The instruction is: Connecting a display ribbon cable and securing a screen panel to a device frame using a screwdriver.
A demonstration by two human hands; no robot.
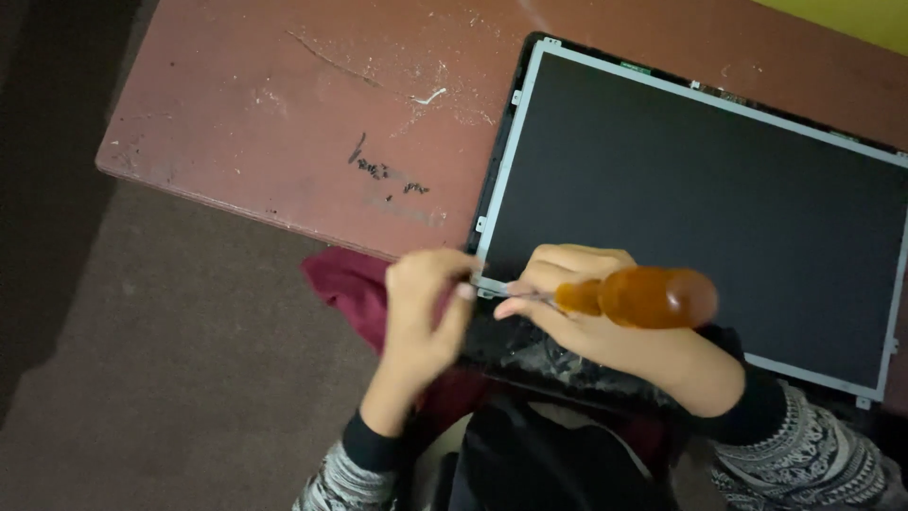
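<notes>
A dark flat screen panel with a thin silver frame lies on a worn reddish-brown table. My right hand grips a screwdriver with a translucent orange handle; its metal shaft points left toward the panel's near left corner. My left hand is at that same corner, fingertips pinching or steadying the frame edge where the screwdriver tip meets it. The tip itself is hidden between my fingers. Both my sleeves are patterned black and white.
A dark red cloth hangs below the table edge near my left hand. The table's top is scratched and dusty with white flecks. The brown floor lies to the left. A yellow-green surface shows at the top right.
</notes>
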